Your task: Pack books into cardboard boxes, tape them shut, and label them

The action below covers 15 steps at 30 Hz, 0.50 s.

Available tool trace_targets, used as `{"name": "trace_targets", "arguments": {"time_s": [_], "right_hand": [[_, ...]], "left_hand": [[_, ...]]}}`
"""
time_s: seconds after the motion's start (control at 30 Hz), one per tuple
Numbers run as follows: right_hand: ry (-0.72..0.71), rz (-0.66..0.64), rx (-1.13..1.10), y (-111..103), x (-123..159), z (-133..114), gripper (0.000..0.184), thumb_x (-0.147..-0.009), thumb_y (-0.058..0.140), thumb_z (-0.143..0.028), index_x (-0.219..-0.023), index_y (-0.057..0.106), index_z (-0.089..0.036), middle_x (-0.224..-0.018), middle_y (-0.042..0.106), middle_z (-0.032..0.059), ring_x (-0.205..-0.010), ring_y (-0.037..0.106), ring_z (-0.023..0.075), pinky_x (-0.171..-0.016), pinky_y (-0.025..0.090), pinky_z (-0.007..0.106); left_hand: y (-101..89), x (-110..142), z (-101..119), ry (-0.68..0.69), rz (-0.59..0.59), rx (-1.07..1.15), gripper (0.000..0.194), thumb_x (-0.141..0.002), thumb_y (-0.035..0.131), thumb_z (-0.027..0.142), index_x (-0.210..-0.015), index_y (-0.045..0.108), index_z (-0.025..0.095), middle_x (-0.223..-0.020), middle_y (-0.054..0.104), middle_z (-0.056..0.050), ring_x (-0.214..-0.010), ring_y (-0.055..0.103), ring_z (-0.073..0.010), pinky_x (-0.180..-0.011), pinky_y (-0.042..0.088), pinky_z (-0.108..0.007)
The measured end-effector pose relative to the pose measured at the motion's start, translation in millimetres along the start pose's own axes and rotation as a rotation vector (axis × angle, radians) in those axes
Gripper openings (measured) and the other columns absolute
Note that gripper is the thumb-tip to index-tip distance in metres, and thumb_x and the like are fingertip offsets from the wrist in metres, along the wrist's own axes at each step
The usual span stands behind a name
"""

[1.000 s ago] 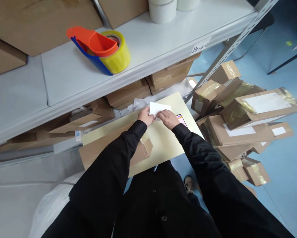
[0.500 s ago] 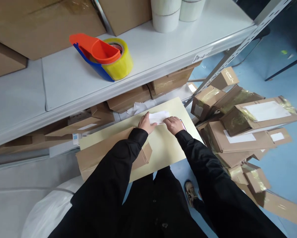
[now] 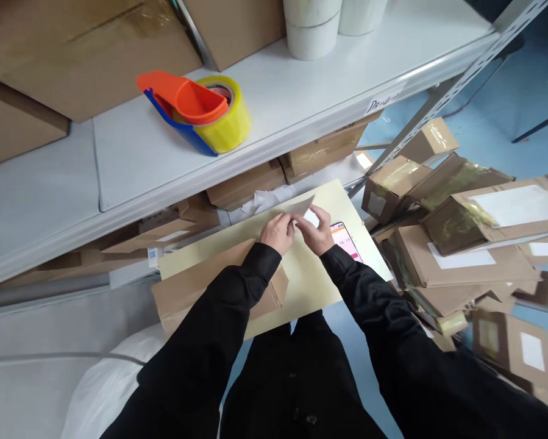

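With fingertips together, our left hand and right hand pinch the white paper, a phone at its four o'clock.

Both the left hand and the right hand hold a white paper above the pale yellow worktop, with a lit phone beside the right wrist.
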State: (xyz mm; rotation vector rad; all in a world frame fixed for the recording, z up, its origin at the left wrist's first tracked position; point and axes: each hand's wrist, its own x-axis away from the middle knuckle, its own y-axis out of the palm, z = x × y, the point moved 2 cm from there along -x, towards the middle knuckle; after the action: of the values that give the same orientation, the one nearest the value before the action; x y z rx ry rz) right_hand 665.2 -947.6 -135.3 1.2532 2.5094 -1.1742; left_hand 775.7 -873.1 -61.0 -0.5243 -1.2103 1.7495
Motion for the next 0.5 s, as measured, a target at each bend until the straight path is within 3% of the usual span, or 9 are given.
{"name": "trace_targets", "arguments": {"time_s": [0.1, 0.17, 0.23, 0.33, 0.4, 0.5], "right_hand": [[0.165, 0.02, -0.109, -2.1, -16.1, 5.6, 0.079, -0.078, 0.06, -0.055, -0.142, 0.031, -0.019, -0.145, 0.028, 0.018, -0.135, 0.028, 0.0357, -0.105, 0.032, 0.055], [0.211, -0.087, -0.178, -3.3, -31.5, 14.4, 0.096, -0.07, 0.061, -0.065, -0.144, 0.026, -0.016, -0.147, 0.028, 0.0207, -0.136, 0.025, 0.038, -0.105, 0.025, 0.059], [0.197, -0.28, -0.258, -2.8, -46.8, 23.7, 0.084, -0.07, 0.06, -0.066, -0.135, 0.041, -0.016, -0.138, 0.044, 0.0196, -0.129, 0.037, 0.0381, -0.104, 0.023, 0.061], [0.152, -0.505, -0.39, -1.6, -62.5, 33.4, 0.045, -0.081, 0.054, -0.056, -0.1, 0.064, -0.016, -0.102, 0.068, 0.0118, -0.098, 0.06, 0.0299, -0.097, 0.033, 0.052], [0.131, -0.545, -0.427, -1.6, -67.5, 36.1, 0.033, -0.084, 0.052, -0.046, -0.084, 0.066, -0.016, -0.085, 0.069, 0.0077, -0.082, 0.062, 0.0239, -0.088, 0.04, 0.041], [0.09, -0.56, -0.397, -2.1, -70.3, 33.8, 0.023, -0.083, 0.055, -0.036, -0.08, 0.065, -0.016, -0.082, 0.069, 0.0065, -0.076, 0.061, 0.0211, -0.081, 0.04, 0.035]], "left_hand": [[-8.1, -2.4, -9.7, -0.15, 0.087, 0.15, 0.011, -0.076, 0.054, 0.019, -0.079, 0.064, 0.016, -0.076, 0.069, -0.009, -0.076, 0.066, -0.0225, -0.076, 0.051, -0.034], [-9.5, -3.5, -16.2, -0.197, 0.069, 0.394, 0.015, -0.073, 0.056, 0.02, -0.084, 0.065, 0.014, -0.078, 0.071, -0.009, -0.077, 0.068, -0.0222, -0.075, 0.052, -0.033], [-10.2, -2.6, -21.4, -0.204, 0.013, 0.647, 0.024, -0.07, 0.058, 0.021, -0.091, 0.065, 0.013, -0.088, 0.072, -0.011, -0.082, 0.069, -0.0222, -0.078, 0.053, -0.032], [-20.9, 4.5, -28.4, -0.271, 0.006, 0.79, 0.032, -0.066, 0.062, 0.024, -0.095, 0.062, 0.011, -0.099, 0.07, -0.014, -0.088, 0.068, -0.0239, -0.082, 0.053, -0.035], [-38.6, 10.8, -29.1, -0.279, 0.111, 0.691, 0.044, -0.064, 0.064, 0.027, -0.104, 0.057, 0.011, -0.11, 0.065, -0.017, -0.096, 0.066, -0.0261, -0.082, 0.053, -0.038], [-70.7, 13.8, -14.7, -0.102, 0.315, 0.32, 0.068, -0.063, 0.069, 0.032, -0.125, 0.046, 0.014, -0.132, 0.051, -0.018, -0.119, 0.052, -0.0303, -0.094, 0.044, -0.045]]}}
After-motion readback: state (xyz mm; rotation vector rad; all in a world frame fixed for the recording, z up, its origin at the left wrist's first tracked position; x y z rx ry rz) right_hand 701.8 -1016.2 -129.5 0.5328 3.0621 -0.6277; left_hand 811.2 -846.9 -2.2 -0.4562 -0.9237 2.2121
